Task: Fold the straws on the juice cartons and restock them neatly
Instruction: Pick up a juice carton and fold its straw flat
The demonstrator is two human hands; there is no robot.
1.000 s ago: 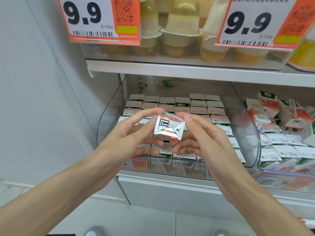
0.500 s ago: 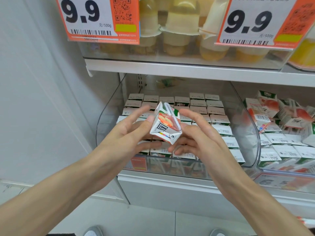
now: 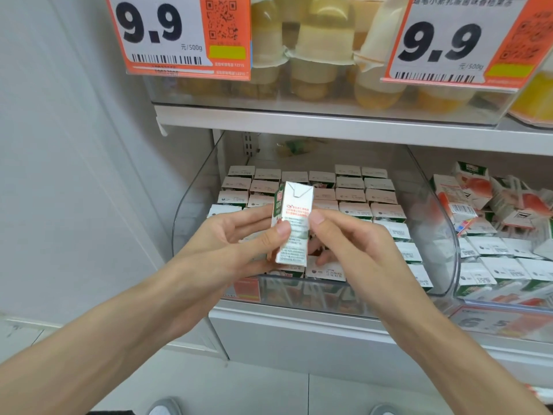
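A small white juice carton [image 3: 294, 223] with red and grey print stands upright between my hands, its narrow text side facing me. My left hand [image 3: 236, 244] holds it from the left, thumb pressed on the printed side. My right hand [image 3: 344, 238] holds it from the right, thumb on the carton's right edge and fingers curled behind it. The straw is not visible from this side. Behind the hands, a clear plastic bin [image 3: 443, 235] holds several rows of the same cartons [image 3: 350, 193] standing upright.
To the right, a second bin has cartons [image 3: 490, 211] lying jumbled. A white shelf board [image 3: 329, 124] runs above, with jelly cups [image 3: 320, 49] and orange 9.9 price tags [image 3: 179, 34] over it. A white wall panel [image 3: 74, 175] stands at the left.
The carton has been turned in my hands from bottom-up, through a tilt, to upright with its text side toward me. Both hands have stayed in front of the bin.
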